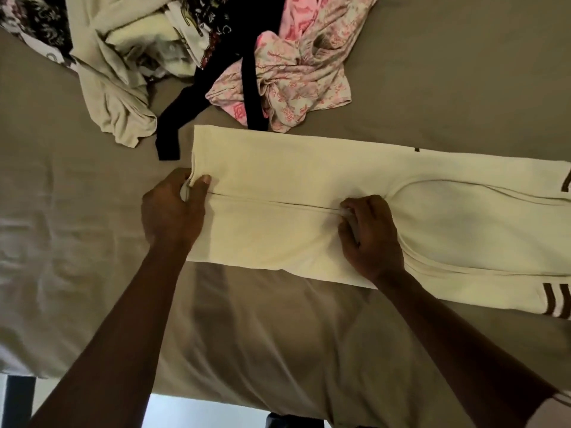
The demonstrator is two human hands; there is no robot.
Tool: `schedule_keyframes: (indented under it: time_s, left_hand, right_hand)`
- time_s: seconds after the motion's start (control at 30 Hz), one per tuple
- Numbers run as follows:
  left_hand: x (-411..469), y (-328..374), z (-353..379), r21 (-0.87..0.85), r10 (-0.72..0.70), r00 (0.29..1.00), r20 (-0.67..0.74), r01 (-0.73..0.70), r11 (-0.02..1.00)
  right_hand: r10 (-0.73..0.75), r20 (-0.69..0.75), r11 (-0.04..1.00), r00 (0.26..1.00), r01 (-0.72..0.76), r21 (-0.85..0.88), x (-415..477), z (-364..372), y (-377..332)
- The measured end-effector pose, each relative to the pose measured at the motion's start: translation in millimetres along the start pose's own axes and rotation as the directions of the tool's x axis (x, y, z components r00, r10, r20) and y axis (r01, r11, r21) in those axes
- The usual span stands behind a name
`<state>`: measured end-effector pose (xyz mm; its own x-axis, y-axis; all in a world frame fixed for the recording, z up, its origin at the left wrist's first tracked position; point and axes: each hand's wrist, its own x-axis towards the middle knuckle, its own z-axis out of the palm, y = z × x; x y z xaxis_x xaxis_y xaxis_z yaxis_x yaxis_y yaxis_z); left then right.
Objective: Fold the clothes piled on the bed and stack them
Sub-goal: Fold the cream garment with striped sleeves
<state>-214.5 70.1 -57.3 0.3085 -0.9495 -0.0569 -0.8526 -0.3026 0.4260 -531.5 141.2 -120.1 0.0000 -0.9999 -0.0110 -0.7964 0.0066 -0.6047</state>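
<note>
Now, starting at the far left: the pile of unfolded clothes lies behind your work, and the end of a black garment comes down just beside the shirt's corner, so take care not to catch it.

Your left hand pinches the hem end of the cream shirt, with the thumb on top and the fingers curled under the edge. The shirt lies flat on the bed, stretched from left to right in the middle of the view. Its two sides are already folded in and meet in one line along the centre.

I judge the step in hand to be the cross fold, hem toward collar. Before you lift, pull the hem slightly to the left, so that the cloth is tight and the centre line is straight.

Further right, your right hand grips the cloth on this line with curled fingers, and the fabric puckers a little there. Use this hand as the hinge: flatten it, press down, and bring the hem over, edge on edge.

Beyond it the sleeves bulge, and the brown-striped cuff reaches the right border. Smooth these first, otherwise the fold probably becomes thick and uneven.
</note>
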Motion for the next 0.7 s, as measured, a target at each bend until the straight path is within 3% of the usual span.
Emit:
schedule_keyframes:
  time_s: [0.1,0.2,0.23,0.3,0.33,0.4,0.5,0.57,0.7]
  left_hand:
    - [-20,33,-12,0.147,0.113,0.986,-0.119,-0.095,0.985]
    - [-48,74,-15,0.21,0.257,0.949,-0.181,-0.218,0.953]
    - [-60,89,-11,0.206,0.28,0.947,-0.161,-0.245,0.947]
    - [-82,121,3,0.178,0.321,0.945,-0.069,-0.305,0.936]
    - [-91,135,12,0.152,0.328,0.945,-0.004,-0.324,0.934]
    - [-110,163,32,0.11,0.286,0.949,0.131,-0.301,0.947]
    - [-133,193,62,-0.076,0.134,0.907,0.4,-0.113,0.991]
    - [-142,199,69,-0.289,0.121,0.87,0.478,0.026,0.957]
    - [-150,172,54,-0.423,0.082,0.957,0.277,0.045,0.905]
  right_hand:
    - [0.018,-0.011,0.995,1.0,-0.017,0.103,0,-7,-6]
    - [0.233,0.06,0.905,0.971,-0.239,0.353,5,-17,-18]
    - [0.345,0.133,0.781,0.929,-0.363,0.509,8,-21,-24]
    - [0.454,0.347,0.401,0.821,-0.536,0.743,16,-33,-34]
    - [0.451,0.457,0.231,0.767,-0.595,0.77,20,-39,-36]
    - [0.396,0.615,0.062,0.682,-0.688,0.723,26,-50,-33]
    - [0.286,0.699,-0.027,0.656,-0.723,0.69,26,-58,-25]
    - [0.268,0.688,-0.04,0.674,-0.706,0.707,27,-59,-20]
    - [0.439,0.58,0.238,0.686,-0.712,0.661,33,-49,-19]
